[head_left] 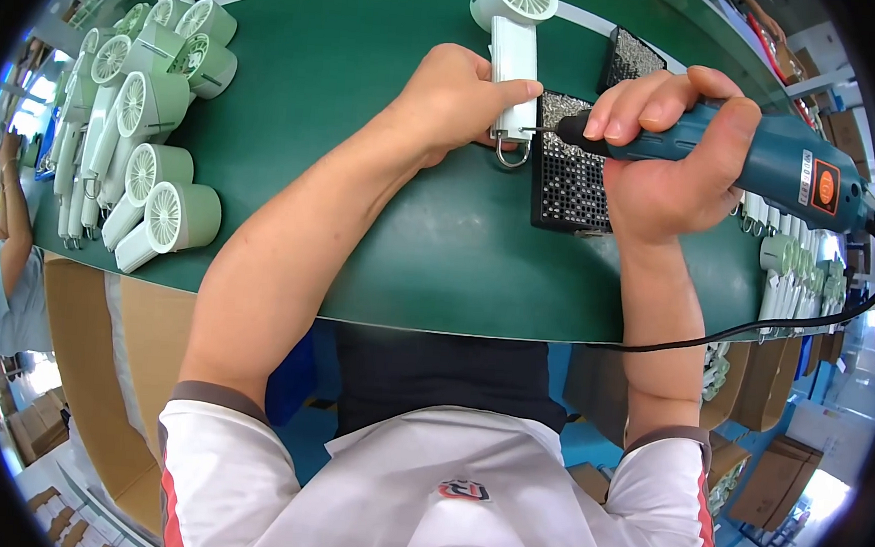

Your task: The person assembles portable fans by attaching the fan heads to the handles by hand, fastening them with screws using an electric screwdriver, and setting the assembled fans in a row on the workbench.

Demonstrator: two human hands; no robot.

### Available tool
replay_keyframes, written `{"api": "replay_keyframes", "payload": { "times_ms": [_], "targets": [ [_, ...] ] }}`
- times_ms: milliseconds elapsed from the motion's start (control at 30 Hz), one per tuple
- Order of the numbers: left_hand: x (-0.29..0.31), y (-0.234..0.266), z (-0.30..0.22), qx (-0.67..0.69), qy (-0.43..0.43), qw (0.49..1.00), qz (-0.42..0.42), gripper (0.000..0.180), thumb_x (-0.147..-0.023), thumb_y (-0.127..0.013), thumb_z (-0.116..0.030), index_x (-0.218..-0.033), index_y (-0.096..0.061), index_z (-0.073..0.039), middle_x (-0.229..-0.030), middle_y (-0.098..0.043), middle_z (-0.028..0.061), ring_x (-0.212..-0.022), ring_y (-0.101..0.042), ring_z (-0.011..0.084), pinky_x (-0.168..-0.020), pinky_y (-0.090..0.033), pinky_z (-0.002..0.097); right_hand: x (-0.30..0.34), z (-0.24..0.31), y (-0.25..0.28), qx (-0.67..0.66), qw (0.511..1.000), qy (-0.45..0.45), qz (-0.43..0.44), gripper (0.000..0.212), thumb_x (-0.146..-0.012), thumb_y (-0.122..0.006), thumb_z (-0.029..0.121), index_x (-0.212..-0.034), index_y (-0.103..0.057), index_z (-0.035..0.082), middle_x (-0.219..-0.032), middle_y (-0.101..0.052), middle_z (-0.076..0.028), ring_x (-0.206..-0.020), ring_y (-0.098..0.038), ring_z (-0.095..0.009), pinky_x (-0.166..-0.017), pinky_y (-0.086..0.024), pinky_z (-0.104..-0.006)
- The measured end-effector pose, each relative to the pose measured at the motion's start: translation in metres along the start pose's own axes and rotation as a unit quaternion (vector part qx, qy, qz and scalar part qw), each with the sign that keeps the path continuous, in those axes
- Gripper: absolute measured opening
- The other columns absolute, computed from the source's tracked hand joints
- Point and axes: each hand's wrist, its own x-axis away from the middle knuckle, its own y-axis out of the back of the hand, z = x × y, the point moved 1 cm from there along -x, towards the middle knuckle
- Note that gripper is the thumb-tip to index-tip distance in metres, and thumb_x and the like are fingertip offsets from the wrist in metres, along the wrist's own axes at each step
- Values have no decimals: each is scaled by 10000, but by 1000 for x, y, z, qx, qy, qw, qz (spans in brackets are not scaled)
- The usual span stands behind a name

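My left hand (455,99) grips the handle of a white handheld fan (513,37) that lies on the green table (380,230), its round head pointing away from me. My right hand (671,147) is closed around a teal electric screwdriver (765,158). The screwdriver's bit touches the lower end of the fan's handle, just above a metal loop. A black tray of small screws (572,176) lies under the screwdriver tip, partly hidden by my right hand.
Several pale green and white fans (146,125) are piled at the table's left. A second black tray (631,57) sits farther back. More white fans (793,270) lie at the right edge. The screwdriver's black cable (754,333) hangs off the front. Another person (2,267) sits at far left.
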Motion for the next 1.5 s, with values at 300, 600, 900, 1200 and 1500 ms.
{"api": "replay_keyframes", "payload": {
  "times_ms": [300,600,900,1200,1500],
  "targets": [
    [-1,-1,3,-18,-3,1000,-8,356,-957,-749,-191,-995,-680,155,-899,-719,185,-754,-724,216,-654,-657,357,-3,-4,-6,-78,997,3,20,243,-1034,-575,196,-931,-597,-23,-656,-573,-90,-494,-570,-195,-476,-536,-380],
    [-4,-6,4,-6,-19,999,-36,300,-932,-758,-138,-950,-696,155,-847,-723,187,-680,-716,220,-576,-616,357,-12,-14,-4,-36,997,-22,67,259,-1035,-565,221,-876,-568,17,-671,-559,-83,-506,-550,-196,-477,-508,-371],
    [-15,1,16,-4,-37,998,-46,265,-946,-746,-146,-898,-715,113,-771,-727,155,-608,-709,215,-494,-562,347,-7,-19,-8,-51,997,-37,43,205,-1056,-514,161,-904,-528,24,-649,-534,-87,-500,-533,-204,-460,-499,-383],
    [6,-8,5,-125,-114,975,-141,426,-837,-867,-274,-951,-703,102,-816,-753,137,-639,-723,169,-549,-586,307,-17,59,53,154,957,232,77,569,-1026,-471,547,-1058,-589,-8,-885,-614,-157,-777,-644,-290,-757,-590,-479],
    [13,-1,-4,-22,-231,949,-212,529,-778,-898,-324,-1056,-671,65,-833,-733,93,-669,-685,105,-577,-558,274,20,63,151,653,688,157,275,620,-632,-955,187,-1173,-691,40,-1127,-731,-146,-845,-714,-303,-766,-599,-377]
  ]
}}
